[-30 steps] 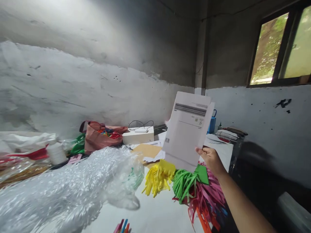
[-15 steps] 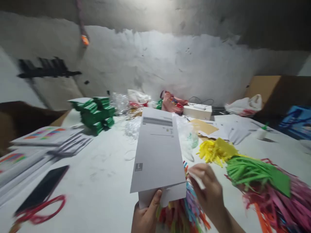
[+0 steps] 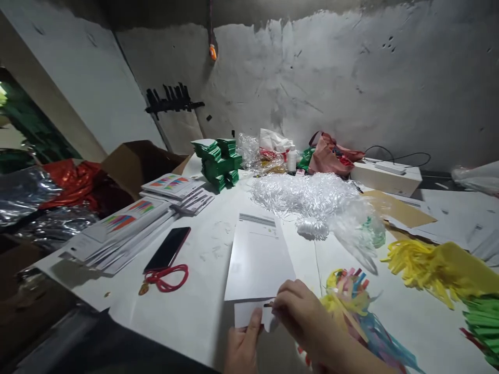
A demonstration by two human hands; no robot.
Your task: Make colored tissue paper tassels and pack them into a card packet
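Note:
A white paper pack [image 3: 259, 258] with a grey printed label at its far end lies almost flat on the white table [image 3: 202, 311] in front of me. My left hand [image 3: 242, 349] grips its near edge, thumb on top. My right hand [image 3: 300, 314] has its fingers curled at the pack's near right corner, pinching the flap there. Just right of my hands lies a bundle of mixed coloured paper fringe [image 3: 353, 301].
A black phone [image 3: 167, 249] with a red lanyard [image 3: 167, 277] lies to the left. Behind it are paper packs [image 3: 128, 223], green stacks [image 3: 218, 158], crinkled clear plastic [image 3: 312, 200], a white box [image 3: 385, 176] and yellow fringe [image 3: 432, 262]. A cardboard box [image 3: 134, 163] stands off the left edge.
The pack came down from held upright to nearly flat on the table. My left hand joined my right on it. My view swung left and downward.

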